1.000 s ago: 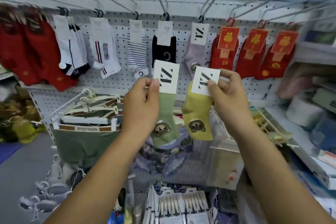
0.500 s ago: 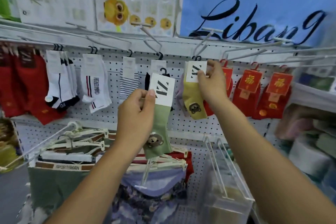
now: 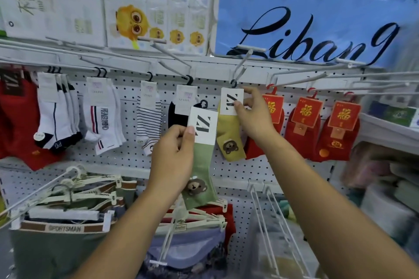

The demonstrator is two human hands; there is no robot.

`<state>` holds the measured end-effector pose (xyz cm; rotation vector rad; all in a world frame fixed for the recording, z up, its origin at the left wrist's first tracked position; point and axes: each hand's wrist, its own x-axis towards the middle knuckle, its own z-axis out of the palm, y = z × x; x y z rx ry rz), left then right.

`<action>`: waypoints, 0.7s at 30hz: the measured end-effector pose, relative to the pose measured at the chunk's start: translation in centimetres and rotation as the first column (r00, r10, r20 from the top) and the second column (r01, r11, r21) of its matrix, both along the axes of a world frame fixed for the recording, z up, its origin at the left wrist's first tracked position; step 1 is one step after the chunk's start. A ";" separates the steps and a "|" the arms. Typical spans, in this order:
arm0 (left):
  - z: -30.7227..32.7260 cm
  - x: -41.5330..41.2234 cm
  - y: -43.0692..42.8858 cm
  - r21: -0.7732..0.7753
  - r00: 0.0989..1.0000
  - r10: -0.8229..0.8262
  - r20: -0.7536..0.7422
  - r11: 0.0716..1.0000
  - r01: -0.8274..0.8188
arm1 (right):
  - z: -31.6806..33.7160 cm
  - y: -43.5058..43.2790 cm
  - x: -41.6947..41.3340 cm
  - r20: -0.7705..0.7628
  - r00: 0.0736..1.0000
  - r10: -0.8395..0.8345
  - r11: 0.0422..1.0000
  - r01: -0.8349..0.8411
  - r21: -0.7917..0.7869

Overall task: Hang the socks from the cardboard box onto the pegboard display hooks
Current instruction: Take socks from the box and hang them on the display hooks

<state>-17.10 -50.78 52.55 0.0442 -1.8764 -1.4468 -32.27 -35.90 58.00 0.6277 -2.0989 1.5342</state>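
- The left hand (image 3: 174, 154) is nearest, its fingers (image 3: 190, 131) pinching the card of a green sock (image 3: 199, 176). The sock hangs free in front of the pegboard (image 3: 127, 161), and its small black hanger loop (image 3: 203, 104) is not on any hook.
- The pinch is on the card's edge only, so the sock could swing or slip out while attention is on the other hand.
- Further in, the right hand (image 3: 254, 118) grips the card of a yellow sock (image 3: 229, 140) with thumb in front and fingers behind. It holds the card up at the display hook (image 3: 241, 63).
- The yellow sock's loop (image 3: 233, 84) sits at that hook's wire, but I cannot tell whether it is threaded on.
- If the hand lets go before the loop is seated, the sock would likely fall towards the goods below.
- The red socks (image 3: 301, 133) hang just beside the right hand, and a careless wrist could knock them.
- The only container in view is a wire rack (image 3: 272, 210) low on the pegboard, with a clear packet inside too blurred to name.
- The cardboard box is not in view.
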 end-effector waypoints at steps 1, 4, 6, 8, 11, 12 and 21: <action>0.0 -0.3 0.1 -0.007 1.000 0.000 0.000 1.000 0.000 | 0.0 0.2 0.0 0.008 1.000 0.000 1.000 0.000 0.009; 0.2 -0.9 0.3 -0.025 1.000 -0.008 0.005 1.000 0.008 | -0.2 0.8 0.7 0.017 0.999 -0.029 0.999 0.028 0.029; 0.3 -1.2 0.5 -0.038 1.000 -0.021 0.005 0.999 0.022 | -0.8 1.1 1.8 -0.006 0.997 -0.076 0.997 0.076 0.010; 0.4 -1.5 0.7 -0.052 0.999 -0.042 0.009 0.998 0.042 | -1.4 1.2 3.3 -0.005 0.990 -0.143 0.989 0.143 -0.047; 0.8 -2.1 0.9 -0.073 0.997 -0.078 0.010 0.994 0.079 | -2.1 1.4 5.6 0.073 0.997 -0.030 0.995 0.037 -0.097; 1.0 -2.3 1.1 -0.069 0.995 -0.101 0.011 0.992 0.101 | -2.2 1.5 6.4 0.115 0.991 0.071 0.992 -0.058 -0.111; 2.2 -2.6 -0.3 -0.134 1.000 0.014 0.023 0.991 -0.010 | -0.6 2.2 5.1 0.032 0.999 0.026 0.997 -0.024 -0.074</action>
